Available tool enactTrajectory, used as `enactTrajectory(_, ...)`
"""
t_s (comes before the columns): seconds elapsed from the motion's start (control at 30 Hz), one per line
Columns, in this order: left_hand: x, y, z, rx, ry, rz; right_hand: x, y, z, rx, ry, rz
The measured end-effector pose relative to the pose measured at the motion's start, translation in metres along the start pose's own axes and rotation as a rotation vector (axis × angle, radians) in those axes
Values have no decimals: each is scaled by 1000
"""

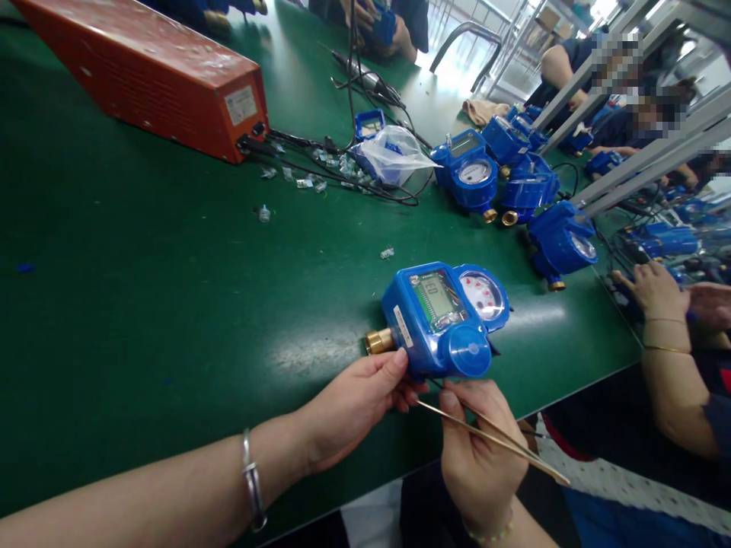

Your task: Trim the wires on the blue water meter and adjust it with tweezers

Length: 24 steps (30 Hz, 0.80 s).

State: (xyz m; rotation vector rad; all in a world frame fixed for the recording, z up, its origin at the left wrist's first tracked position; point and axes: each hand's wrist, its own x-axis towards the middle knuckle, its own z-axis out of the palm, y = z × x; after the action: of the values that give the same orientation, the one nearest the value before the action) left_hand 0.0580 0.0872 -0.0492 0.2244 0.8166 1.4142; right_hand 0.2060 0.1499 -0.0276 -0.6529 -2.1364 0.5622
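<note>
A blue water meter [408,316] with a small digital display, a round dial and a brass threaded end is tilted near the front edge of the green table. My left hand [365,396] grips its lower left side, thumb on the casing and fingertips partly hidden beneath it. In my right hand [483,449] is a pair of gold-coloured tweezers [502,439], pinched between thumb and fingers. Their tips point left, just under the meter and close to my left fingertips. Whether the tips hold anything is too small to tell.
An orange box-shaped device [171,76] with black cables stands at the back left. Small clear pieces [346,164] lie scattered near a plastic bag [394,156]. Several blue meters [468,171] stand at the right. A co-worker's hands [662,293] are at the right edge.
</note>
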Motion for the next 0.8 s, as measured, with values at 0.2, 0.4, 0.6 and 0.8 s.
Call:
enactTrajectory(0.2, -3, -1, 0, -9, -20, 2, 0, -2, -1, 20, -13, 5)
enactTrajectory(0.4, -2, 0, 0, -22, -27, 0, 1, -4, 0, -56, 7, -70)
enactTrajectory(0.6, -2, -1, 0, -7, -30, 9, 1, -4, 1, -144, 19, -149)
enactTrajectory(0.8, -2, 0, 1, -2, -9, 10, -4, -1, 3, -129, -34, -88)
